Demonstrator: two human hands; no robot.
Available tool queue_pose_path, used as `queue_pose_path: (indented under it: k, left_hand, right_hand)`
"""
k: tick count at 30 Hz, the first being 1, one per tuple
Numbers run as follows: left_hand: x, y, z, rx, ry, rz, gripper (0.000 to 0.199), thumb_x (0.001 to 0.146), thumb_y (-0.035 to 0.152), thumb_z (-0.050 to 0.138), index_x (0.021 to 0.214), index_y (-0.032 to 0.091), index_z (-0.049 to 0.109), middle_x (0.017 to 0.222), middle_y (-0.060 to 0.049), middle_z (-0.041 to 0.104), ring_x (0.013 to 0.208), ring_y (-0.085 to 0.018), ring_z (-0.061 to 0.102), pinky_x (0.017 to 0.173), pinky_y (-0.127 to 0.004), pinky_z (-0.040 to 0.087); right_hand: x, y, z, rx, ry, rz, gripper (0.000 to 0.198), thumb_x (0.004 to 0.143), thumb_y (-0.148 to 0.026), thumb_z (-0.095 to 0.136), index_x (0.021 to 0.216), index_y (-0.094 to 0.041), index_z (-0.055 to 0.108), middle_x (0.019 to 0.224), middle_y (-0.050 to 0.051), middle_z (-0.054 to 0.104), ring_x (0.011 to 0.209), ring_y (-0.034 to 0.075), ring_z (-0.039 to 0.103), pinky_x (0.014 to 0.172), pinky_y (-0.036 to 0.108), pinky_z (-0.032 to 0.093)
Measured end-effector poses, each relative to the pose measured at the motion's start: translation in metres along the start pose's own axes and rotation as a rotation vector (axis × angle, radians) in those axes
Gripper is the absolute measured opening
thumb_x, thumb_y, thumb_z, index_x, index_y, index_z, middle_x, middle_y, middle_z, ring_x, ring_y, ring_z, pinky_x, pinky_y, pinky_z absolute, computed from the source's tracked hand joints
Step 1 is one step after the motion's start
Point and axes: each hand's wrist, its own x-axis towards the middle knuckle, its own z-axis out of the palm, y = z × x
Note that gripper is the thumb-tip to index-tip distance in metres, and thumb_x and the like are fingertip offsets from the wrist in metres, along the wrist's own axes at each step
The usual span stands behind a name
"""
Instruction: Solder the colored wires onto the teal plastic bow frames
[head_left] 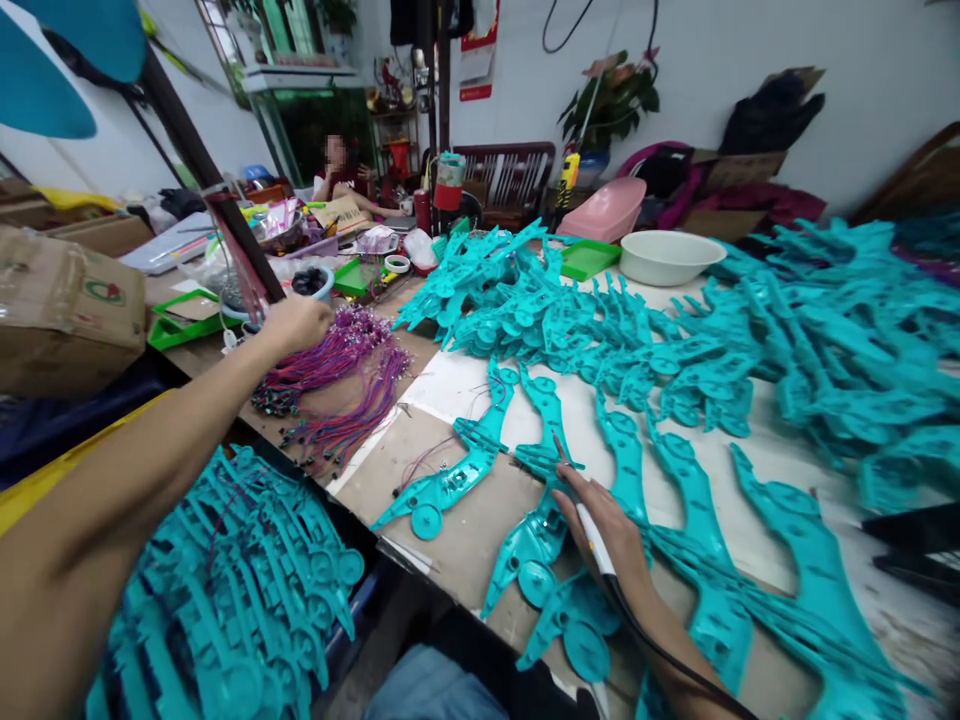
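My left hand (300, 322) reaches over a pile of purple and red wires (352, 375), its fingers curled downward. Whatever it may hold is hidden. A soldering iron (595, 540) with a white handle and black cable rests in my right hand (611, 530), its tip pointing away from me. Beneath that hand lies a row of teal plastic parts. Left of it, one teal part (469, 475) shows thin wires along it. A second teal part (529, 545) sits partly behind the right hand.
Large heaps of teal parts (510, 290) cover the table's back and right. More teal parts (240, 590) fill a container at lower left. A cardboard box (67, 310), green tray (589, 260) and white basin (667, 258) stand around. A dark post (240, 240) rises at left. Another person (341, 185) sits far back.
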Motion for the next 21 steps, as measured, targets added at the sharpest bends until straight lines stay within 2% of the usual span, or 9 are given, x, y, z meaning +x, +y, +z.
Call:
queue_pose_path:
  k: [1,3,7,11,13,14,17,21]
  left_hand:
    - [0.0,0.0,-0.001,0.051,-0.006,-0.028,0.021,0.085,0.022,0.052,0.093,0.015,0.07,0.078,-0.01,0.067,0.087,-0.026,0.06,0.072,-0.03,0.038]
    - [-0.001,-0.001,-0.005,0.17,0.077,-0.06,0.023,0.086,0.024,0.05,0.092,0.014,0.07,0.084,-0.011,0.069,0.088,-0.026,0.061,0.072,-0.031,0.037]
    - [0.0,-0.001,-0.016,0.247,0.238,-0.004,0.03,0.089,0.023,0.043,0.095,0.013,0.07,0.095,-0.012,0.07,0.09,-0.024,0.06,0.073,-0.031,0.038]
    - [-0.009,0.003,-0.01,0.231,0.142,0.072,0.023,0.084,0.022,0.05,0.09,0.014,0.071,0.09,-0.012,0.07,0.088,-0.025,0.061,0.071,-0.031,0.038]
    - [-0.015,0.002,-0.003,0.194,0.095,0.069,0.022,0.084,0.021,0.05,0.089,0.015,0.07,0.083,-0.01,0.069,0.086,-0.024,0.062,0.07,-0.03,0.038]
    - [-0.017,0.0,-0.002,0.172,0.11,0.047,0.023,0.085,0.02,0.048,0.09,0.015,0.07,0.08,-0.01,0.069,0.084,-0.024,0.062,0.07,-0.03,0.038]
    - [-0.015,-0.009,-0.006,0.138,0.222,-0.03,0.025,0.086,0.018,0.045,0.091,0.013,0.069,0.08,-0.009,0.07,0.085,-0.024,0.062,0.072,-0.03,0.039]
    - [-0.008,-0.011,-0.022,0.076,0.408,-0.026,0.027,0.087,0.02,0.046,0.095,0.012,0.07,0.098,-0.013,0.071,0.094,-0.024,0.062,0.081,-0.031,0.041]
  right_hand:
    - [0.0,0.0,0.0,0.008,0.0,0.005,0.038,0.096,-0.045,0.043,0.122,-0.023,0.061,0.112,0.007,0.072,0.102,0.026,0.07,0.09,0.044,0.057]
    - [0.0,-0.001,-0.001,0.029,-0.008,0.026,0.039,0.096,-0.046,0.043,0.123,-0.024,0.061,0.113,0.008,0.072,0.104,0.027,0.069,0.091,0.045,0.057]
    - [-0.001,-0.001,-0.002,0.064,-0.024,0.057,0.039,0.095,-0.045,0.045,0.124,-0.025,0.06,0.115,0.008,0.071,0.106,0.027,0.068,0.091,0.045,0.057]
    - [0.0,-0.002,-0.001,0.082,0.015,0.054,0.039,0.094,-0.047,0.045,0.12,-0.024,0.063,0.111,0.007,0.073,0.102,0.027,0.07,0.089,0.046,0.057]
    - [0.0,-0.003,-0.001,0.114,0.03,0.072,0.039,0.094,-0.048,0.045,0.118,-0.025,0.064,0.11,0.006,0.073,0.099,0.026,0.071,0.087,0.044,0.058]
    - [0.0,-0.004,-0.001,0.128,0.037,0.093,0.039,0.094,-0.049,0.045,0.118,-0.025,0.064,0.11,0.006,0.073,0.099,0.026,0.071,0.088,0.044,0.058]
    - [0.0,-0.007,-0.003,0.158,0.044,0.137,0.039,0.094,-0.05,0.045,0.115,-0.024,0.065,0.109,0.006,0.073,0.099,0.027,0.071,0.088,0.044,0.058]
    - [0.0,-0.009,-0.005,0.202,0.051,0.175,0.04,0.093,-0.051,0.046,0.114,-0.022,0.065,0.108,0.007,0.073,0.098,0.026,0.071,0.086,0.042,0.058]
